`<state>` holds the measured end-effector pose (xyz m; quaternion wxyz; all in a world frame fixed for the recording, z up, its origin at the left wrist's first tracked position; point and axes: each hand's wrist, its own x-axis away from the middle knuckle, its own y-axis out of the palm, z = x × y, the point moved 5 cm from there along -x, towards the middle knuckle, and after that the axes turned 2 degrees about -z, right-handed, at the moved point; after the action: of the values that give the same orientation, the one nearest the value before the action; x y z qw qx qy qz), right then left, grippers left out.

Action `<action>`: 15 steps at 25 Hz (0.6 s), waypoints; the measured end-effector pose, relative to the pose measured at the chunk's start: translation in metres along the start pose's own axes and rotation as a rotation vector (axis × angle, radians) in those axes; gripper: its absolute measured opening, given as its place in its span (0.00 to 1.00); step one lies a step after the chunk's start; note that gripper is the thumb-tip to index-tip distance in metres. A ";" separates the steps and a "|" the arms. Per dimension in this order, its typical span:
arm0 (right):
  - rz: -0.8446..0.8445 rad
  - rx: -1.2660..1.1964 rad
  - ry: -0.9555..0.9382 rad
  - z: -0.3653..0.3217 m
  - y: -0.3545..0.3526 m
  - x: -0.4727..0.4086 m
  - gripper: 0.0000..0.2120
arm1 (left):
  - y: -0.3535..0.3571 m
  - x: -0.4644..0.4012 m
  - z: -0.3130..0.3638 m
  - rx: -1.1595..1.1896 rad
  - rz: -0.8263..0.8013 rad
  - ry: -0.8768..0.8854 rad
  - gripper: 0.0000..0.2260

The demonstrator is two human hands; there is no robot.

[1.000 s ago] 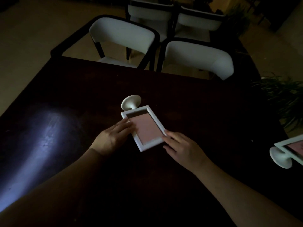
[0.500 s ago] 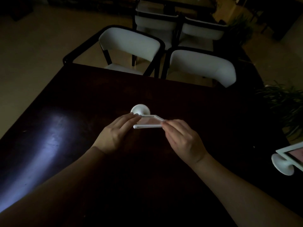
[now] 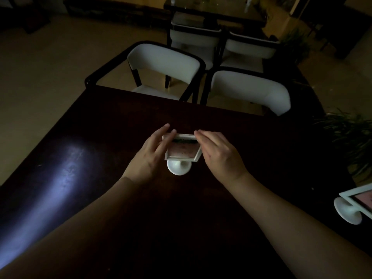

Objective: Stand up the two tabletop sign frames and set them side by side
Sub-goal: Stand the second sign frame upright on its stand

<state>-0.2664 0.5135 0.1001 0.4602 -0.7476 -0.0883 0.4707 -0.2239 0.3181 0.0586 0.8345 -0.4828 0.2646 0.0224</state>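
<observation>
— Where now, the first sign frame [image 3: 182, 151]?
— Upright at table [image 3: 100, 121] centre, round base toward 6 o'clock, gripped between left hand [image 3: 150, 153] and right hand [image 3: 219, 155] fingers.
— Second sign frame [image 3: 357, 200]?
— Lying flat, 4 o'clock edge.

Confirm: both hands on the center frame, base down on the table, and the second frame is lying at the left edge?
Not the left edge. The head view shows the second frame lying at the right edge. Left hand and right hand flank the center frame, base on the table.
</observation>
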 end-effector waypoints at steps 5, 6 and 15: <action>-0.114 0.026 0.060 0.006 0.012 -0.011 0.22 | -0.002 -0.019 0.004 -0.042 -0.020 -0.045 0.34; -0.124 0.029 0.077 0.006 0.013 -0.011 0.22 | -0.002 -0.021 0.005 -0.064 -0.020 -0.047 0.33; -0.203 -0.035 0.275 0.005 0.014 0.009 0.31 | 0.004 -0.006 -0.003 -0.039 -0.031 -0.204 0.50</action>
<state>-0.2701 0.5138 0.0833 0.5001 -0.8000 -0.1079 0.3134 -0.2311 0.3192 0.0569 0.8479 -0.4981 0.1701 0.0636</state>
